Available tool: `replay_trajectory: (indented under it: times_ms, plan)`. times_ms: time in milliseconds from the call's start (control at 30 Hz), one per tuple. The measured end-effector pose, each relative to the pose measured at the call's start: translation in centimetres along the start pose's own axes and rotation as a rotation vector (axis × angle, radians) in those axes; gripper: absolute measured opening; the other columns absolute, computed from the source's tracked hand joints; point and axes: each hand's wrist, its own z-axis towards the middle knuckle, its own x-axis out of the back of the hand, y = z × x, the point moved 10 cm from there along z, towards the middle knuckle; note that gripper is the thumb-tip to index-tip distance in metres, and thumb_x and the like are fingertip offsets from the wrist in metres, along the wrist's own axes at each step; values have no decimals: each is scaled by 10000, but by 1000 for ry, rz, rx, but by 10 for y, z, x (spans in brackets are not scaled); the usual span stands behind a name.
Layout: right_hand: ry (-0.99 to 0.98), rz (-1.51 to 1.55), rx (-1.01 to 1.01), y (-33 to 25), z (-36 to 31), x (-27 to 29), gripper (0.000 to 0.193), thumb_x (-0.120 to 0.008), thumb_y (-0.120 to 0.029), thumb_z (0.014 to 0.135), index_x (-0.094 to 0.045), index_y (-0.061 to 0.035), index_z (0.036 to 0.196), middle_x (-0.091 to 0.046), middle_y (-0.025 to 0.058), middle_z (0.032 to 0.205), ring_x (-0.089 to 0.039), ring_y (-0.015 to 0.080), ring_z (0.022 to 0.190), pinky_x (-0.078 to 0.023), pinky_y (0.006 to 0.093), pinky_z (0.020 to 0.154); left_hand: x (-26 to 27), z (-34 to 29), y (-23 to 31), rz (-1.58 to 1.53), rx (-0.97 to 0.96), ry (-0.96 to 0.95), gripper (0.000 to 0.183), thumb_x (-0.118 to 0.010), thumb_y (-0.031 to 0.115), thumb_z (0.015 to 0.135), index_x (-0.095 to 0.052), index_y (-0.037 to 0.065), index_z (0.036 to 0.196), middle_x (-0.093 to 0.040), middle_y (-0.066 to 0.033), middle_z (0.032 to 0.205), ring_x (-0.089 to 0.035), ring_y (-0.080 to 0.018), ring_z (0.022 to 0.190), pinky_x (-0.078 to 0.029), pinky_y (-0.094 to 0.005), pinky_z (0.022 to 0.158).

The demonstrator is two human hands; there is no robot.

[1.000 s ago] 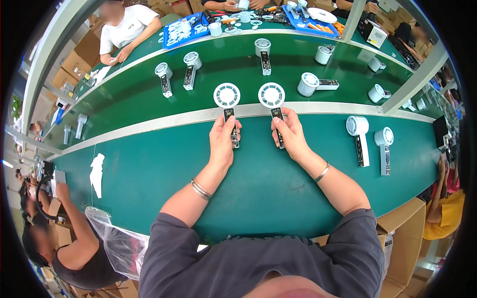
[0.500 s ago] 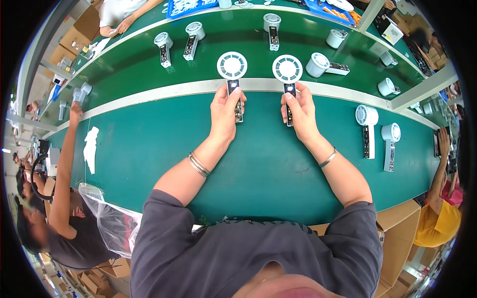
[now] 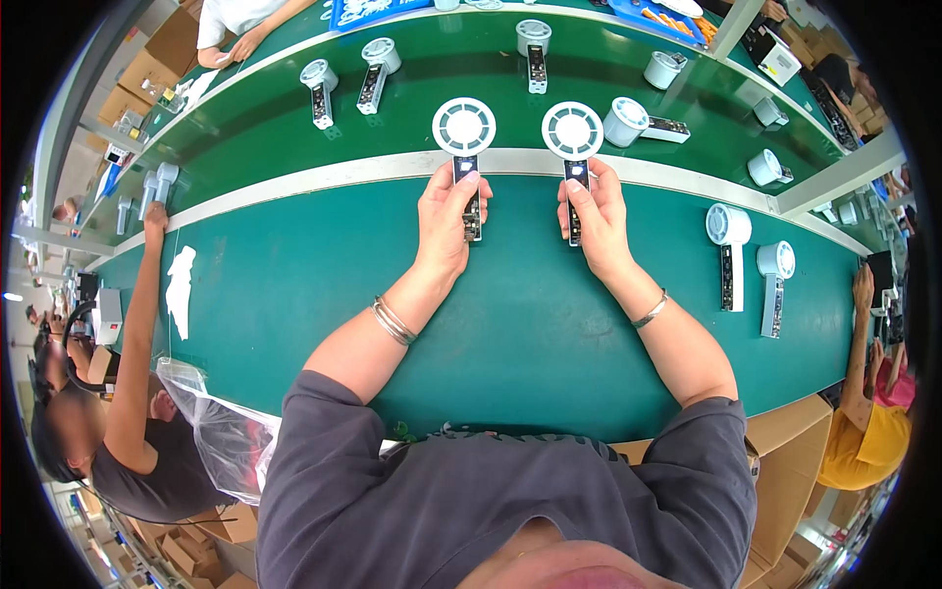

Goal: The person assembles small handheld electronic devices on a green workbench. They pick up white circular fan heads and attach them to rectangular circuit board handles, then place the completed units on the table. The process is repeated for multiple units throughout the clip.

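Head view: two white units, each with a round, slotted head and a slim handle, dark circuit board exposed along the handle's face.

Item one: left unit [image 3: 465, 149], gripped at the handle by the left hand [image 3: 446, 216], thumb over the board. Item two: right unit [image 3: 573, 150], gripped likewise by the right hand [image 3: 601, 216]. Both point head-outward, side by side and apart, over the table [image 3: 530, 344] near the pale rail [image 3: 343, 179].

Handling, as judged: light, stiff, smooth shell; exposed board probably fragile. Best hold: handle's side walls, thumb clear of components.

Surroundings: a third unit [image 3: 728, 250] and a fourth unit [image 3: 775, 280] on the table, right; more units beyond the rail, one lying unit [image 3: 626, 122] just past the right unit's head; crumpled white sheet [image 3: 181, 293], left; co-worker's arm [image 3: 137, 344], far left.

Obstructions: rail and nearby lying unit ahead; white post [image 3: 842, 159], right.
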Motion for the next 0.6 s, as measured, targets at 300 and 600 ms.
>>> replay_trajectory:
  times_ms: [300, 600]
  plan:
    - [13, 45, 34, -7, -1, 0, 395, -513, -131, 899, -306, 5, 1206, -507, 70, 832, -497, 89, 560, -415, 216, 439, 0, -1, 2, -1, -6, -8, 319, -549, 205, 873, -520, 33, 1140, -576, -42, 756, -513, -72, 621, -439, -211, 517]
    - [13, 72, 30, -5, 0, 2, 384, -510, -143, 901, -317, 1, 1199, -507, 66, 823, -496, 90, 557, -415, 216, 440, 3, 0, 1, -21, 1, 0, 332, -564, 198, 867, -519, 31, 1150, -580, -43, 755, -520, -77, 619, -439, -214, 515]
